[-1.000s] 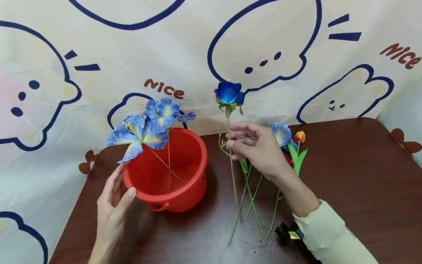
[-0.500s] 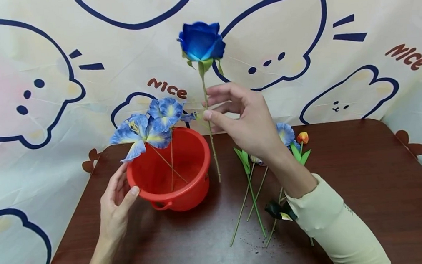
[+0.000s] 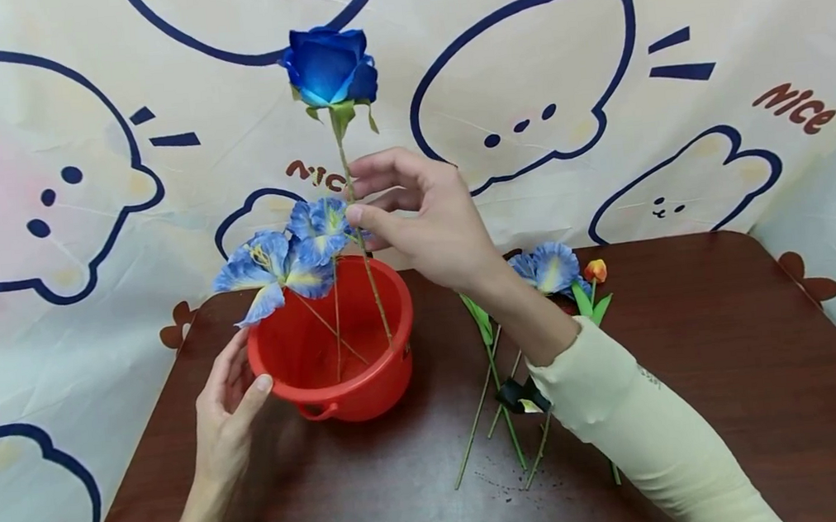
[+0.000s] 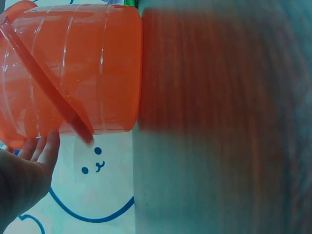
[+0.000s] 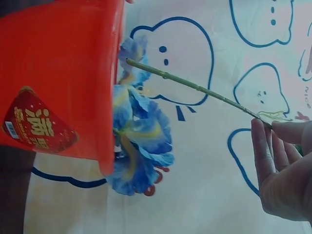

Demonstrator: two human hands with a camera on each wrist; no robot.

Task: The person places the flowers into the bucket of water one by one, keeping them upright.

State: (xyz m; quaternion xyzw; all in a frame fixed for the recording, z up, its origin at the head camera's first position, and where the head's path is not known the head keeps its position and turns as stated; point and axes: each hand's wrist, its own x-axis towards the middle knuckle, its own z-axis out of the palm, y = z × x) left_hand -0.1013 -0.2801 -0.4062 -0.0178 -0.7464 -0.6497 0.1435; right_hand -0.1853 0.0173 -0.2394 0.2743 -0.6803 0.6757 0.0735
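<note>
A red bucket (image 3: 370, 398) stands on the table, with blue-and-yellow artificial irises (image 3: 262, 266) leaning out of it. My left hand (image 3: 223, 423) rests against the bucket's left side, thumb at the rim; the left wrist view has its fingers straight along the outer wall. Thumb and fingers of my right hand (image 3: 425, 219) pinch the stem of a blue artificial rose (image 3: 330, 68), bloom up. The stem's lower end (image 5: 129, 61) is just above the bucket's mouth in the right wrist view. The palm side of the left hand is mostly hidden.
More artificial flowers lie on the table right of the bucket: a blue iris (image 3: 554, 266), an orange tulip (image 3: 595, 270) and several green stems (image 3: 506, 419), partly under the right forearm. Dark crumbs lie near the stem ends. A printed cloth (image 3: 707, 153) hangs behind the table.
The right hand has lifted the blue rose and carried it left, from over the loose stems to over the bucket. The left hand has stayed at the bucket.
</note>
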